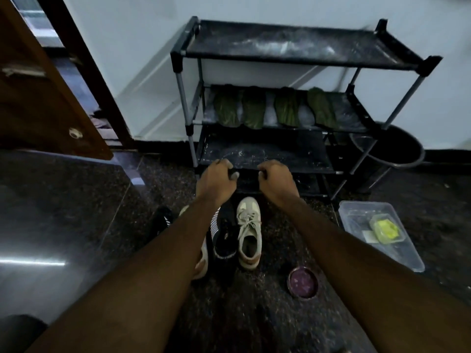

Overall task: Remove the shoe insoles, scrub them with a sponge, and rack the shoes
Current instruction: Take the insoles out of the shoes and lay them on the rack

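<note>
- Head view: left hand and right hand were on the rack, fingers curled over the front rail of a lower shelf.
- Four green insoles lay side by side on the middle shelf.
- White shoe and black shoe stood on the floor, near the rack, between the forearms.
- Sponge sat in a tray, right.

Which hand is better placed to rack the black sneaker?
Left, likely. Both hands grip the rack rail, but the left hand is nearest the black sneaker; the beige sneaker lies between it and the right hand.
</note>
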